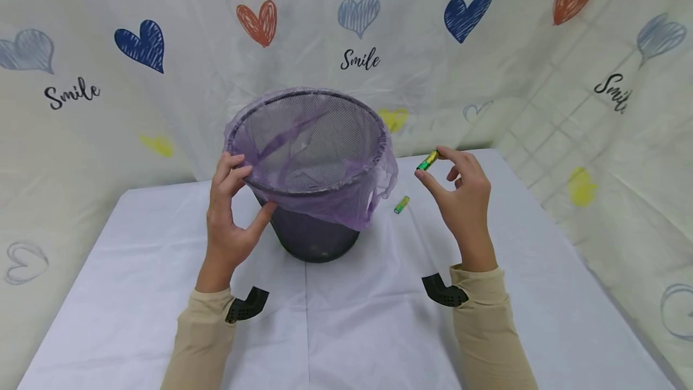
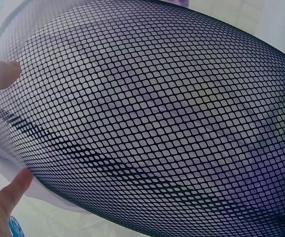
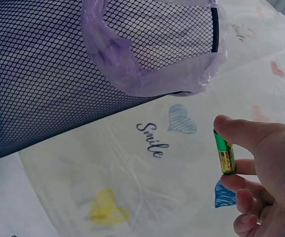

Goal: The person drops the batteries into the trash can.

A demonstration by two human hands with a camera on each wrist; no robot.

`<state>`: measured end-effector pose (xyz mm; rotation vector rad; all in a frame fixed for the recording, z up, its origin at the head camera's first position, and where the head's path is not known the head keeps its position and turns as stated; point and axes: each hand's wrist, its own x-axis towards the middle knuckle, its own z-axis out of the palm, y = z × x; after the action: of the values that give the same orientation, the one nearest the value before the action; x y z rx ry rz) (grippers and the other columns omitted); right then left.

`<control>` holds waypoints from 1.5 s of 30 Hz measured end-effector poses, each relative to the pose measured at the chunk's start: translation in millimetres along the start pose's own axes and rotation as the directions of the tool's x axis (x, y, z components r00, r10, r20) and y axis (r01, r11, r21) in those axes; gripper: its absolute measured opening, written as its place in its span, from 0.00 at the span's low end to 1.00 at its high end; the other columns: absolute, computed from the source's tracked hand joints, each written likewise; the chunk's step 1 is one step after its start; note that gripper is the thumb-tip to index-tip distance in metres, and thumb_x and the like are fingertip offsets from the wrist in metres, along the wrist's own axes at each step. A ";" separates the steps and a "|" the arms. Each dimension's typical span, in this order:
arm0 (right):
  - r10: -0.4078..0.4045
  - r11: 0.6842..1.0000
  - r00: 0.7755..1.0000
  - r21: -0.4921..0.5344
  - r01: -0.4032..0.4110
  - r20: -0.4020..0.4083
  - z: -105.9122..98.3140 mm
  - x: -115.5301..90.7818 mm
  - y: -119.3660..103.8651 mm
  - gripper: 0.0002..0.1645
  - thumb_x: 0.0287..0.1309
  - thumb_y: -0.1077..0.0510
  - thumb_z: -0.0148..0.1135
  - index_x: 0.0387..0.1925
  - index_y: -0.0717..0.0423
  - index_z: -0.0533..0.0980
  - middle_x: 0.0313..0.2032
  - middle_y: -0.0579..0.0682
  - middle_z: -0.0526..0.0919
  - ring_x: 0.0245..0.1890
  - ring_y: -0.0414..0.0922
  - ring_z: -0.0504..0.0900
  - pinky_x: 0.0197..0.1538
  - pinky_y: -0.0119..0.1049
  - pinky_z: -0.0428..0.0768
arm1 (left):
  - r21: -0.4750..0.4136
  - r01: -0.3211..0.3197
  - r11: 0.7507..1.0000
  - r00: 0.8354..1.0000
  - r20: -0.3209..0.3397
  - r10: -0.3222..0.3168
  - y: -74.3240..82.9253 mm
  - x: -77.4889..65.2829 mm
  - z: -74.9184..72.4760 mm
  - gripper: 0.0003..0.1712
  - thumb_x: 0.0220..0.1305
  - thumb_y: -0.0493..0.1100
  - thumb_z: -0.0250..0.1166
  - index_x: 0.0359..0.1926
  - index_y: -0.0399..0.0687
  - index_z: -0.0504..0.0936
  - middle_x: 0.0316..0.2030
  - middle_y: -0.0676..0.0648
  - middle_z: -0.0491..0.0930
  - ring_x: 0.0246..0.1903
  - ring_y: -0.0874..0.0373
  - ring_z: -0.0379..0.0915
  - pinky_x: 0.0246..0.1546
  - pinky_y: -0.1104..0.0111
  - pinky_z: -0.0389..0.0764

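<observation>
A black mesh trash bin [image 1: 319, 239] with a purple plastic bag [image 1: 346, 212] folded over its rim stands slightly tilted on the table. My left hand [image 1: 230, 227] holds the bin's left rim, fingertips over the edge and thumb on the outer side. In the left wrist view, the mesh [image 2: 147, 113] fills most of the picture. Right of the bin, my right hand [image 1: 462, 197] pinches a green and yellow battery [image 1: 428, 160] by its ends between thumb and fingertip. The right wrist view shows this battery [image 3: 225, 155] apart from the bin.
A second green and yellow battery [image 1: 402, 204] lies on the white tablecloth [image 1: 379, 330] right of the bin. Behind the table hangs a pale curtain [image 1: 303, 65] printed with hearts and the word Smile. Black wrist mounts [image 1: 444, 290] sit on both sleeves.
</observation>
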<state>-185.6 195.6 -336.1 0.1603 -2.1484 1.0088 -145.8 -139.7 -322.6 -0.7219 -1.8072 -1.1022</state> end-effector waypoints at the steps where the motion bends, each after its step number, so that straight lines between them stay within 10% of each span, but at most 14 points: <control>1: -0.003 1.000 1.000 -0.001 0.003 -0.003 -0.6 -0.3 0.1 0.28 0.42 0.52 0.71 0.50 0.50 0.77 0.38 0.51 0.77 0.28 0.44 0.65 0.29 0.31 0.63 | 0.001 -0.002 1.000 1.000 -0.001 0.002 0.3 -0.8 0.2 0.31 0.57 0.47 0.63 0.51 0.26 0.67 0.55 0.26 0.64 0.65 0.33 0.50 0.59 0.73 0.70; 31: -0.082 0.992 0.996 0.094 0.084 -0.022 4.1 2.7 -23.4 0.27 0.43 0.52 0.71 0.49 0.47 0.77 0.40 0.49 0.80 0.27 0.41 0.65 0.26 0.28 0.59 | 0.017 0.024 1.000 1.000 0.014 -0.024 3.0 0.1 -1.8 0.30 0.56 0.46 0.63 0.52 0.28 0.67 0.56 0.29 0.65 0.66 0.36 0.50 0.60 0.72 0.69; 45: -0.095 0.989 0.995 0.114 0.095 -0.010 2.4 9.3 -36.1 0.27 0.43 0.53 0.71 0.50 0.45 0.77 0.42 0.47 0.80 0.27 0.42 0.65 0.25 0.27 0.58 | 0.042 0.031 0.999 0.999 0.026 -0.032 -31.3 -14.7 -2.3 0.34 0.54 0.53 0.64 0.55 0.34 0.68 0.61 0.37 0.64 0.68 0.42 0.49 0.59 0.71 0.70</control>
<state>-179.2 171.1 -308.8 0.3123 -2.0596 1.0763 -163.7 -156.0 -347.4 -0.6879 -1.8645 -1.0767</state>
